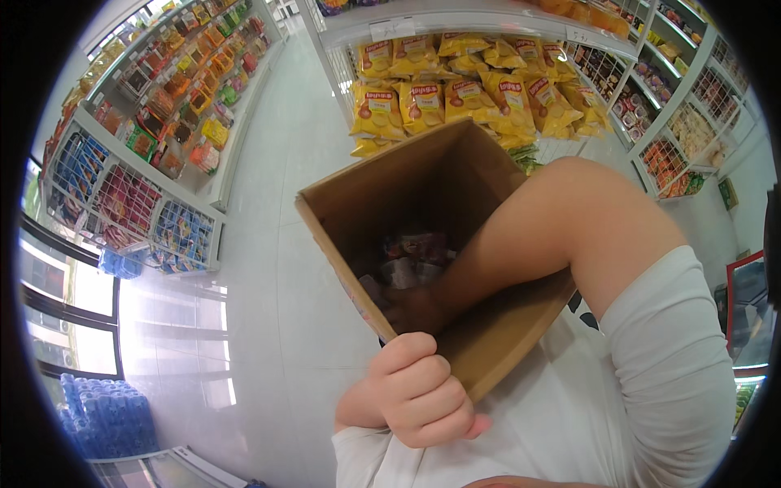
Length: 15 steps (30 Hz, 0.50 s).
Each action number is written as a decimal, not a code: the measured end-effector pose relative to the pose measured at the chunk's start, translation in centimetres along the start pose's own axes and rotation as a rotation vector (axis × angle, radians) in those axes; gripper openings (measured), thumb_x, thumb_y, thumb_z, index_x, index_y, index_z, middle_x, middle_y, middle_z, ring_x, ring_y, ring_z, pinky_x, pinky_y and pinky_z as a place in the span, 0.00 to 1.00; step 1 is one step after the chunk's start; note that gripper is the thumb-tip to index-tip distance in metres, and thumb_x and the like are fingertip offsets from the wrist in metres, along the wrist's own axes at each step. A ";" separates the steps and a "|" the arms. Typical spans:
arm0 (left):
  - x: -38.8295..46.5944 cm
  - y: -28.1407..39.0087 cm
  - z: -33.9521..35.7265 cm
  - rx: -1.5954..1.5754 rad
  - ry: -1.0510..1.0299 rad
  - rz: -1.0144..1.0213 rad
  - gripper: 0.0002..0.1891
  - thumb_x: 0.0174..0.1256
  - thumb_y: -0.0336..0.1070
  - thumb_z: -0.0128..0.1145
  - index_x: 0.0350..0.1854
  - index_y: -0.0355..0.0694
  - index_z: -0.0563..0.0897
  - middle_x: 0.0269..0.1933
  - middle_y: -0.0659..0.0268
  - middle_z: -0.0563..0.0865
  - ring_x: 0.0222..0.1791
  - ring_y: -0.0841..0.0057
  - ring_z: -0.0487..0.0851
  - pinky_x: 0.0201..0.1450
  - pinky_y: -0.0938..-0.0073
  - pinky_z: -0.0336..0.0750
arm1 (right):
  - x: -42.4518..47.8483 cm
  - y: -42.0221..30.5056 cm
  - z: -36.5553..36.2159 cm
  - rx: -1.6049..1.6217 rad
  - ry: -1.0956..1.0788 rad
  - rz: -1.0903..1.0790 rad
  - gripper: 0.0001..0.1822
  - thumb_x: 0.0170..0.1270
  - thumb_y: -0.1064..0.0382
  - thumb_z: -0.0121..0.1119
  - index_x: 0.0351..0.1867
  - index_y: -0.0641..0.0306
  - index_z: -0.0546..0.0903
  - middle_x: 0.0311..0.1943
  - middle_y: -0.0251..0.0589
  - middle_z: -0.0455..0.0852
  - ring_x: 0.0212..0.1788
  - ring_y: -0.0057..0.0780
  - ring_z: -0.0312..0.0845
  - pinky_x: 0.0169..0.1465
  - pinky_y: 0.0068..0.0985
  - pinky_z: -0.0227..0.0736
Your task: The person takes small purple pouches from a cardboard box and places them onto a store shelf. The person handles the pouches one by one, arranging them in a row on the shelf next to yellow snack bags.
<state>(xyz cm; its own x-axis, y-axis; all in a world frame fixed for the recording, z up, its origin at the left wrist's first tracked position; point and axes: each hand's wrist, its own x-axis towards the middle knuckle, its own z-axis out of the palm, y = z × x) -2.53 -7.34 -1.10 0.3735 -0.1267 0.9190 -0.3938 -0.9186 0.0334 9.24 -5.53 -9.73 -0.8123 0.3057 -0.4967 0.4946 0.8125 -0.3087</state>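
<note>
A tall open cardboard box (506,341) is tilted against the front of my body, its mouth facing up. My left hand (421,390) is closed on the box's near left rim, knuckles up. My right arm reaches down inside, and my right hand (415,308) is low in the shadowed box, beside small packaged items (409,268) with clear and reddish wrapping. Its fingers are too dark to show whether they grip anything.
Yellow chip bags (470,100) fill a shelf just beyond the box. A snack rack (216,183) with wire bins stands at the left, wire-sided shelves (689,140) at the right. Blue-wrapped bottle packs (113,421) and a glass-topped case (171,466) are at the lower left.
</note>
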 end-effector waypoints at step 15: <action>-0.3 1.8 0.3 0.017 0.046 -0.083 0.23 0.68 0.39 0.68 0.21 0.46 0.65 0.22 0.70 0.63 0.24 0.69 0.64 0.34 0.64 0.63 | -0.5 -1.3 2.1 0.155 0.149 0.232 0.18 0.82 0.50 0.55 0.53 0.55 0.92 0.50 0.50 0.96 0.56 0.52 0.92 0.63 0.49 0.82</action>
<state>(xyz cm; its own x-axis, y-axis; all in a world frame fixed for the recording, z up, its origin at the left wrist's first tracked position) -3.09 -9.06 -1.40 0.3651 -0.0334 0.9304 -0.3488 -0.9315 0.1034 9.65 -7.77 -10.73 -0.7029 0.5526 -0.4478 0.7040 0.6305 -0.3270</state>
